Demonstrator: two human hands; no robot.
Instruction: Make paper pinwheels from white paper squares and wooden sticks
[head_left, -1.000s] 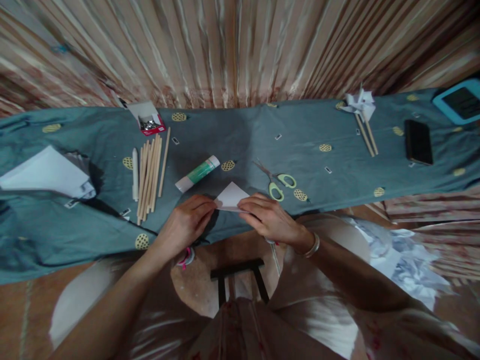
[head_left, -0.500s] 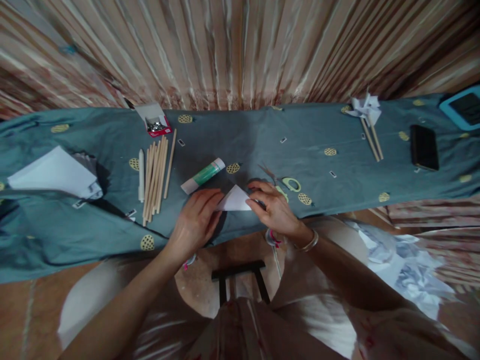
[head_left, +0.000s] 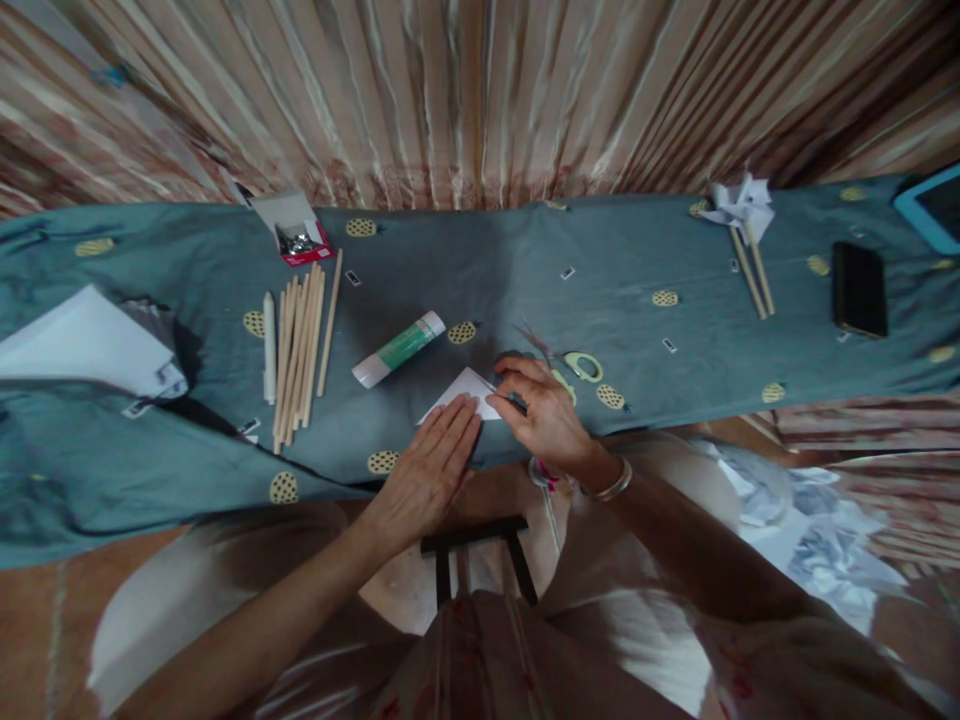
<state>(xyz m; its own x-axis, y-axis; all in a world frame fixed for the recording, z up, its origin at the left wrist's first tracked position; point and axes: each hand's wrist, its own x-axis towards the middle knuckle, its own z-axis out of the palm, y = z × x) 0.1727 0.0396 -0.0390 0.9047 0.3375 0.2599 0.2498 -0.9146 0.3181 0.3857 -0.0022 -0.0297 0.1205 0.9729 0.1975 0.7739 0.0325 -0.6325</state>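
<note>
A small white folded paper triangle (head_left: 466,390) lies near the front edge of a teal cloth-covered table (head_left: 480,260). My left hand (head_left: 433,467) lies flat on the paper's lower left part, fingers stretched out together. My right hand (head_left: 541,412) rests at the paper's right corner with curled fingers pinching its edge. A bangle circles my right wrist. Green-handled scissors (head_left: 568,366) lie just behind my right hand, partly hidden by it.
A glue stick (head_left: 397,348) lies left of the paper. Further left are a bundle of wooden sticks (head_left: 298,345), a red box of pins (head_left: 296,240) and white sheets (head_left: 90,340). At the right sit a paper pinwheel (head_left: 741,205), a black phone (head_left: 859,290) and a blue-cased tablet (head_left: 934,205).
My left hand has slid right and flattened onto the paper, where before it gripped the left edge. My right hand has moved slightly up to the paper's right corner.
</note>
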